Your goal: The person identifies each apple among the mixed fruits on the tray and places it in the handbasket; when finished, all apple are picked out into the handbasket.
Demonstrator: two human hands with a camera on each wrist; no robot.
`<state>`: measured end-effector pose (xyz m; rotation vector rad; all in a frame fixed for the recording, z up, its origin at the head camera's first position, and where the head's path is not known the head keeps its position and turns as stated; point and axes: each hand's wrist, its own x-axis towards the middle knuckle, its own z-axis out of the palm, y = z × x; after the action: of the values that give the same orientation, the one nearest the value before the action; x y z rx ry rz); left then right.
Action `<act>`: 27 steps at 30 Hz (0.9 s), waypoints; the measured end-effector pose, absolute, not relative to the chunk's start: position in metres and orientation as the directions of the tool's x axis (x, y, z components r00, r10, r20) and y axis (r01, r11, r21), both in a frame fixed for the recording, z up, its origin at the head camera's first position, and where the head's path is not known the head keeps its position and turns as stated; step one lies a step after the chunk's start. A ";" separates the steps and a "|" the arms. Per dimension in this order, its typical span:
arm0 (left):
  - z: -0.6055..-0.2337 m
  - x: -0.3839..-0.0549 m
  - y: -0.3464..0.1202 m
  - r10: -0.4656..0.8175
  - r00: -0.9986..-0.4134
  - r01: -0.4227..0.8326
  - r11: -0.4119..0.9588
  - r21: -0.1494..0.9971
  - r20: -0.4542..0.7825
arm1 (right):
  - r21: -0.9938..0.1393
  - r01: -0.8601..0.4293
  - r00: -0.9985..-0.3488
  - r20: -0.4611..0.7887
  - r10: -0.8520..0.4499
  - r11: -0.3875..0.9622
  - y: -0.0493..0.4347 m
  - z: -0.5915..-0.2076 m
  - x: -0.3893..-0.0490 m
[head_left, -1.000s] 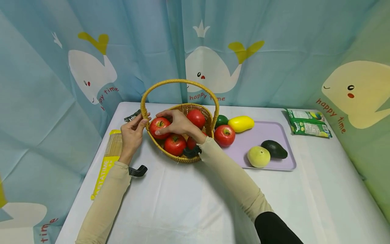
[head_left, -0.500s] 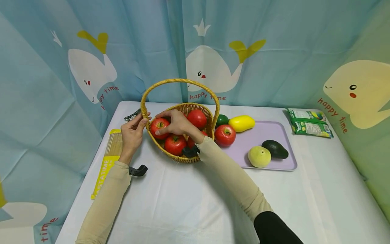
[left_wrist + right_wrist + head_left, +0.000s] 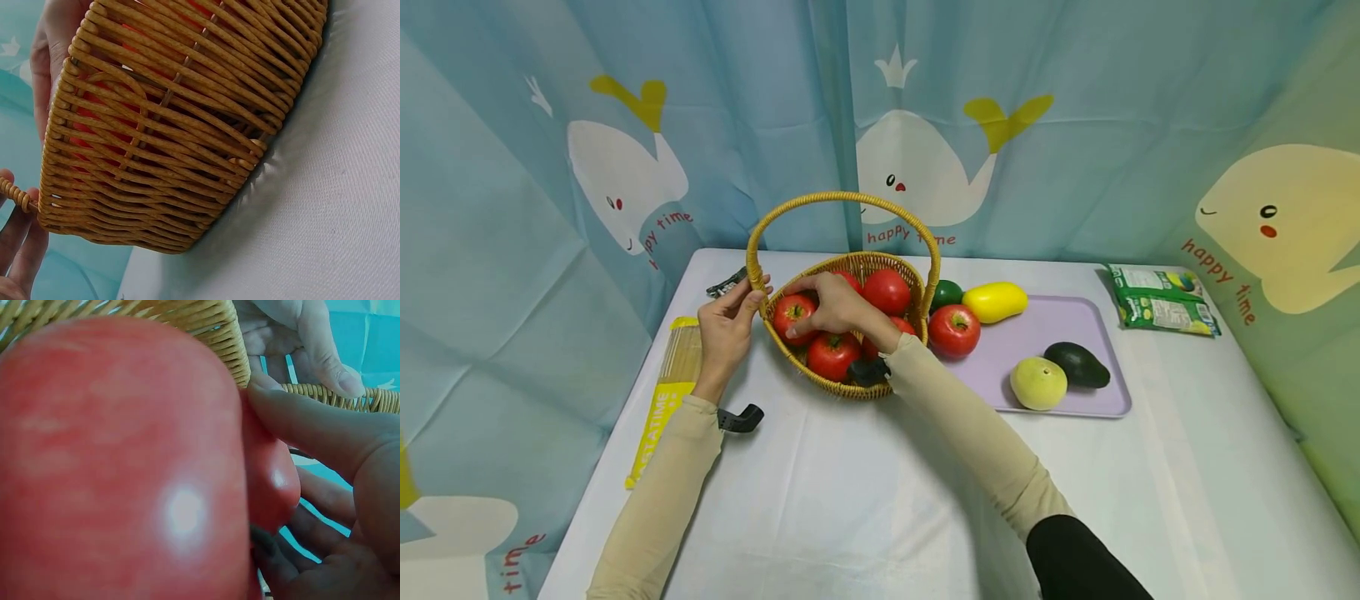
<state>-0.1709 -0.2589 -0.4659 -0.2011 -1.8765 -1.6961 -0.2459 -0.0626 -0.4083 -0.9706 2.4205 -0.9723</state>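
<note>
My left hand (image 3: 726,329) pinches the left base of the yellow wicker basket's handle, as the left wrist view also shows beside the woven basket wall (image 3: 156,137). Inside the wicker basket (image 3: 805,371) lie several red apples. Over its left side my right hand (image 3: 842,304) reaches in and holds the leftmost red apple (image 3: 792,310), thumb in front and fingers behind. In the right wrist view that apple (image 3: 269,481) sits between thumb and fingers, partly hidden by a nearer apple (image 3: 125,462). Another red apple (image 3: 887,292) lies at the basket's back right.
Right of the basket, a purple tray (image 3: 1000,358) bears a yellow mango (image 3: 996,302), an avocado (image 3: 1077,365), a pale green round fruit (image 3: 1038,383) and a red apple (image 3: 954,331). A pasta packet (image 3: 662,408) lies left; green packets (image 3: 1163,302) lie far right.
My right hand and the held apple have shifted slightly to the right and toward me. Red fruit behind the hand has come into view. The left hand stays at the handle.
</note>
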 end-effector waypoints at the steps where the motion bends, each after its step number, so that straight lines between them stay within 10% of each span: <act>1: -0.466 -0.171 -0.259 -0.272 -0.813 0.484 0.174 0.857 0.515 | -0.716 -0.468 -0.695 -0.064 -0.716 0.518 -0.061 -0.409 -0.246; 27: -0.466 -0.170 -0.257 -0.289 -0.809 0.494 0.142 0.858 0.513 | -0.936 -0.314 -0.637 0.086 -0.766 0.157 0.053 -0.371 -0.227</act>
<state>-0.1702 -0.2569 -0.4656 -0.1962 -1.8399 -1.7276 -0.2267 0.0531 -0.3706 -1.0268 2.0296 -1.4835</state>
